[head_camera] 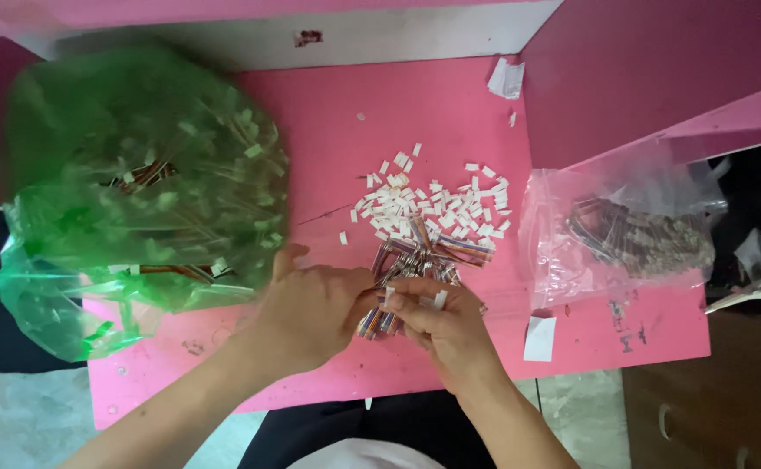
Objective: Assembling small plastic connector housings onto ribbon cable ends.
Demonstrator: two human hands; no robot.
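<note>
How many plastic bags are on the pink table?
2. A large green bag sits at the left of the pink table, beside the left hand. A clear bag lies at the right edge. Others may be out of view.

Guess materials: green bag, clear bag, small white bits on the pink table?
Large green translucent bag: thin plastic film, glossy, crinkled, contents showing through. Clear bag: also plastic film, shiny folds. Small white rectangular bits: probably paper or tape tabs, matte, flat; too small to be sure. Pink table: smooth painted or laminated board.
</note>
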